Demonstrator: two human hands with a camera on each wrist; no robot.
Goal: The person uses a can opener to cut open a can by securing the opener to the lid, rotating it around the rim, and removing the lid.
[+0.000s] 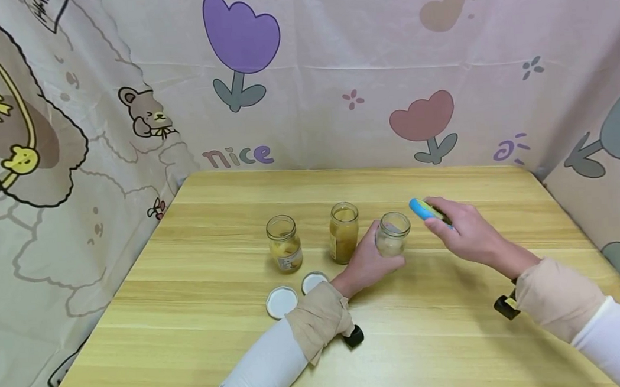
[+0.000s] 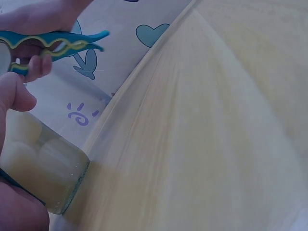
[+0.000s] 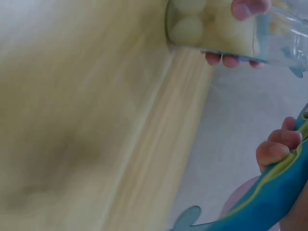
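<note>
My left hand (image 1: 367, 264) grips an open-mouthed glass jar (image 1: 391, 246) from its left side. Pale round pieces in liquid fill its lower part, plain in the right wrist view (image 3: 216, 26). To the right and a little above the jar, my right hand (image 1: 469, 231) holds a blue jar opener (image 1: 423, 209) with wavy yellow inner edges. In the left wrist view the opener's tips (image 2: 98, 38) point away from the hand, apart from the jar. Just left of the held jar stands a lidless jar of yellow contents (image 1: 343, 233).
Another lidless jar (image 1: 285, 245) with yellow pieces and a label stands farther left. Two white-lined lids, one (image 1: 282, 302) nearer and one (image 1: 313, 282) partly behind my left sleeve, lie on the wooden table (image 1: 187, 272). A patterned cloth (image 1: 315, 98) hangs behind it.
</note>
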